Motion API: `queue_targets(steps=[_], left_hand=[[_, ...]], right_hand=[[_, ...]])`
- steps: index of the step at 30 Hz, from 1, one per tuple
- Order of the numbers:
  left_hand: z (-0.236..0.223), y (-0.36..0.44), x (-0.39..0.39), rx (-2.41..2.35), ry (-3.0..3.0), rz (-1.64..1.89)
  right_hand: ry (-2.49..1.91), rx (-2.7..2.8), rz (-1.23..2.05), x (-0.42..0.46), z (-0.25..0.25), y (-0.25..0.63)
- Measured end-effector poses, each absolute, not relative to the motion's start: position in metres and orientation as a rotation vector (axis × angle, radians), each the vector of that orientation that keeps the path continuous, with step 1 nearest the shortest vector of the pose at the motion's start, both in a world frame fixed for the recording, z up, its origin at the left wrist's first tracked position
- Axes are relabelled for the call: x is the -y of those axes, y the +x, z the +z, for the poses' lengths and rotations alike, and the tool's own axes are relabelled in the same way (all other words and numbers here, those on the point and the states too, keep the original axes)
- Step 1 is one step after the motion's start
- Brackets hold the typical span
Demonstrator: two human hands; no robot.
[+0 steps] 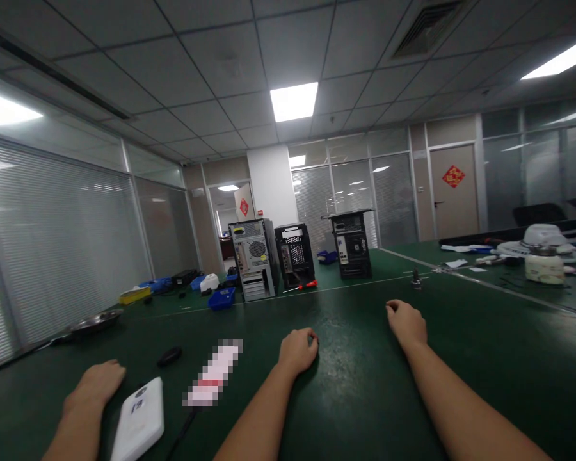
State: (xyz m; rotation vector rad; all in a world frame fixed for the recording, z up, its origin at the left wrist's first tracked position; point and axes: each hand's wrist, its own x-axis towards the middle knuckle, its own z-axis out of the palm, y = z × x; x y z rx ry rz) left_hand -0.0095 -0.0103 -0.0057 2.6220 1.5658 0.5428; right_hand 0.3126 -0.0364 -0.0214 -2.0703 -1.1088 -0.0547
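My left hand [298, 351] rests on the green tabletop [355, 397] near the middle, its fingers curled in a loose fist with no object showing in it. Further right, my right hand [407, 323] also lies on the table, fingers bent inward and nothing visible in the grip. A small dark metal piece [416, 279] stands just beyond it. To the left of my left hand lies a blurred-out pink and white strip [216, 374]. Beyond both hands, a screwdriver [310, 284] with a red handle lies before the computer cases.
Computer cases stand at the back: a grey one [255, 259], a black one [295, 255] and another black one [351, 246]. Another person's hand [96, 384] rests at left beside a white device [140, 416]. A blue tray [221, 298] and a jar [544, 266] stand farther off.
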Motion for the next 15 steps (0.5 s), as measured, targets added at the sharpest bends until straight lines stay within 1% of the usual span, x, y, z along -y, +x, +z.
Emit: queue_targets(steps=[15], left_hand=[[-0.0086, -0.0092, 0.0069, -1.531, 2.622, 0.574]], right_hand=[[-2.169, 1.129, -0.048, 0.0392, -0.0303, 0.3099]])
